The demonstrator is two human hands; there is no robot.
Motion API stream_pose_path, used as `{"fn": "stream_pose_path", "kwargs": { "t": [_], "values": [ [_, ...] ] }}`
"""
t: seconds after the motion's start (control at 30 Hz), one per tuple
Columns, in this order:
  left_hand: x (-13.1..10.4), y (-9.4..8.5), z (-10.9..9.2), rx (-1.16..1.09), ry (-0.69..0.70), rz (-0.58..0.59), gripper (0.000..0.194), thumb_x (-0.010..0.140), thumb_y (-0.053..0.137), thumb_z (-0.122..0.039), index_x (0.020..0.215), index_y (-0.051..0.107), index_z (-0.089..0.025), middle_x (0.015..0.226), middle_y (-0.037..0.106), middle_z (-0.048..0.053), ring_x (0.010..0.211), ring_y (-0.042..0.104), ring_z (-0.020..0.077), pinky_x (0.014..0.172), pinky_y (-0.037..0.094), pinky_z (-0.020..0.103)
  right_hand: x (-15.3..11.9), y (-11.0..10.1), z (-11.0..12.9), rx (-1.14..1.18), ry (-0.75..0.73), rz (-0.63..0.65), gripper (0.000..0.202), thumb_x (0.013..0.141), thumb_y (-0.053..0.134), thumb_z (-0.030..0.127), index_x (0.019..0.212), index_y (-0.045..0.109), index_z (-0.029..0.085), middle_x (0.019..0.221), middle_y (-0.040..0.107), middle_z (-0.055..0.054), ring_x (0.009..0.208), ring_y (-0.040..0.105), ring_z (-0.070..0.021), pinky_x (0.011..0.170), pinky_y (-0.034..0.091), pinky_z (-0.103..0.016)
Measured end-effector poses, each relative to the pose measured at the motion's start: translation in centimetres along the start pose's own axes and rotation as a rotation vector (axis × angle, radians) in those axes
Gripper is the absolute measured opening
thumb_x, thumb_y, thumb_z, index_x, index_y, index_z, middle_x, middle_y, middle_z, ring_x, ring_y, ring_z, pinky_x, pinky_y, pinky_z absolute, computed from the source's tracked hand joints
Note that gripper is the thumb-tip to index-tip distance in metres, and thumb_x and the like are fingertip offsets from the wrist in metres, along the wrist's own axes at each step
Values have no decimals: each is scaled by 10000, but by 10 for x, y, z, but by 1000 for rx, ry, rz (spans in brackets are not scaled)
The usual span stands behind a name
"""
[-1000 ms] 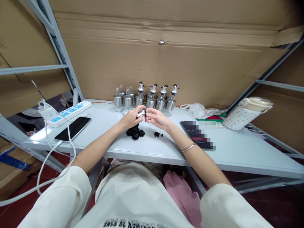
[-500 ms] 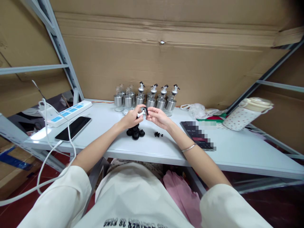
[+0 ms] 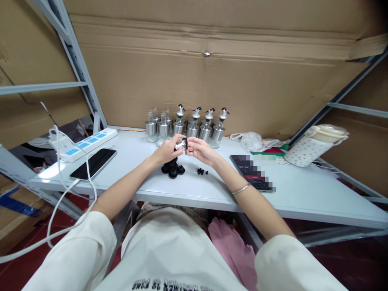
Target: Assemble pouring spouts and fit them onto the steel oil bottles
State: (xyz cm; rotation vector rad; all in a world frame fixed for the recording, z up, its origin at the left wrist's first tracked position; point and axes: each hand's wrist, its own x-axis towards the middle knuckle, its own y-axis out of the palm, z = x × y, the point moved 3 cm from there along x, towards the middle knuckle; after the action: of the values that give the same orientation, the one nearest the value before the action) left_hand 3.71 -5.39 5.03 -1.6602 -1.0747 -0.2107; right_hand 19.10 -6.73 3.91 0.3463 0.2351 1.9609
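Note:
Above the middle of the desk, my left hand is closed around a white pourer spout, its body mostly hidden by the fingers. My right hand pinches a small black flap lever upright against the spout's tip. Whether the two parts are joined I cannot tell. Below my left hand lies a cluster of black ribbed stoppers. Several tiny black caps are scattered below my right hand. Behind both hands stand glass bottles with steel sleeves, some topped with white pourers with black levers.
At the left are a power strip, a phone and white cables. Another phone, a plastic bag and a dotted white flask are at the right. A cardboard wall closes the back.
The black flap lever has turned from a slant to nearly upright, and my right hand has shifted slightly left with it. My left hand barely moves.

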Motion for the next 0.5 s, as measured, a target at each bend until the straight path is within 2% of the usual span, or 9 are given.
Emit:
{"fn": "stream_pose_path", "kwargs": {
  "t": [0.27, 0.5],
  "values": [
    [0, 1, -2, 59, 3, 17, 368, 763, 472, -187, 1129, 457, -148, 761, 576, -22, 567, 495, 77, 589, 369, 178, -1, 2, 1, -177, -56, -99, 294, 570, 819, 283, 714, 601, 150, 634, 646, 31, 537, 573, -58, 598, 483, -209],
    [0, 0, 0, 128, -33, 19, 378, 771, 504, -256, 1132, 475, -150, 783, 600, -1, 591, 538, 100, 587, 376, 191, -1, 1, 2, -220, -46, -117, 376, 549, 827, 320, 778, 578, 156, 688, 714, -37, 595, 670, -140, 636, 552, -288]
  ]
}}
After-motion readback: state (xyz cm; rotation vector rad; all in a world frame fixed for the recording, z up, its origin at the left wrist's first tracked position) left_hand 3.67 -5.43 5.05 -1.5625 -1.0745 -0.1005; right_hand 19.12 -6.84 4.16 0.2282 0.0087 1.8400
